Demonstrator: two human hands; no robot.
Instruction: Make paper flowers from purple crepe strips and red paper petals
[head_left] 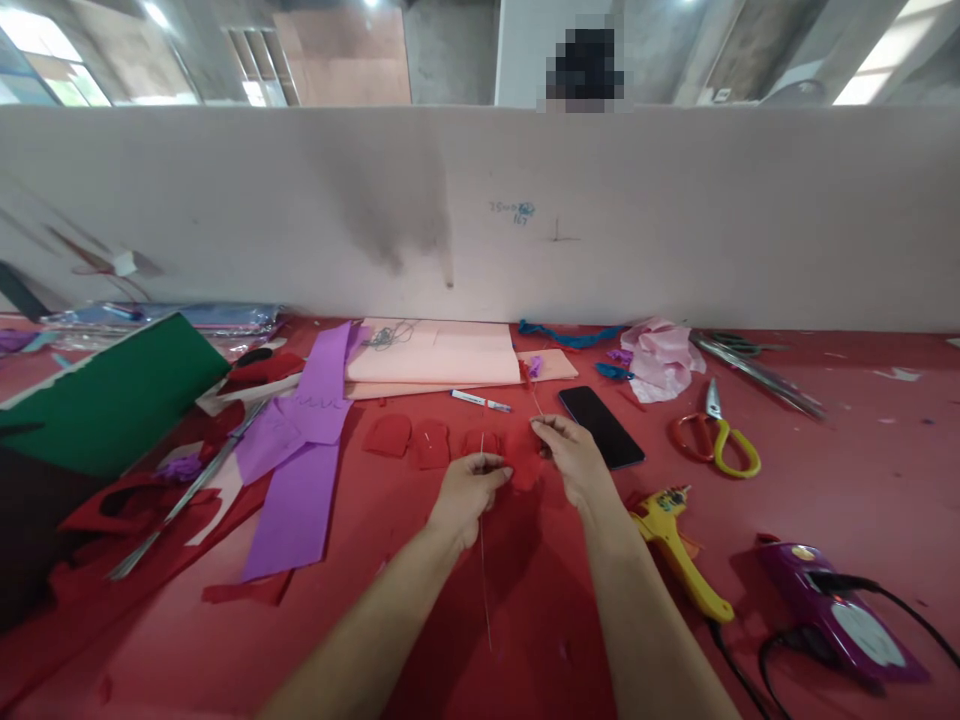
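Between my two hands is a thin red piece of paper or fabric (525,462), its edge pinched by my right hand (568,452). A thin stem (537,402) rises from those right fingertips toward a small red tip. My left hand (466,495) is closed, with thumb and forefinger at the red piece's left side. Through its fingers runs a long thin wire (486,590), hanging down toward me. Behind the hands lie several rounded red cut pieces (431,444), one partly hidden by my left hand. A white pen (480,401) lies just beyond them.
A black phone (602,428), scissors (716,435), a yellow glue gun (682,555) and a purple corded device (844,610) lie at right. Purple sheets (296,510), a green sheet (127,395) and metal rods (187,492) lie left. Peach sheets (442,355) lie before a white partition (300,200).
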